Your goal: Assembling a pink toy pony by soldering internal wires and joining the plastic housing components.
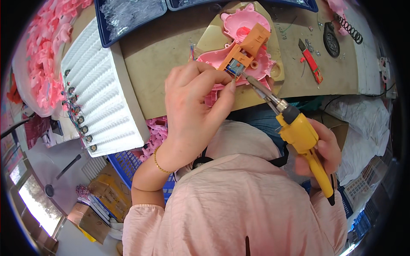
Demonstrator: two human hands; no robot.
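Head view: soldering looks in hand. The right hand (pixel 318 155) grips the yellow iron (pixel 299 132), tip at the motor (pixel 236 67) in the pink shell (pixel 239 64) (upper centre, on the bench (pixel 162 55)); the left hand (pixel 194 100) pinches beside it. The next move calls for steady contact.

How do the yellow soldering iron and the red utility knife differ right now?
The yellow soldering iron is held in the right hand, tip at the orange part; the red utility knife lies untouched on the bench. The iron looks bulkier, with a metal shaft; the knife is slim and flat. Both are hand tools.
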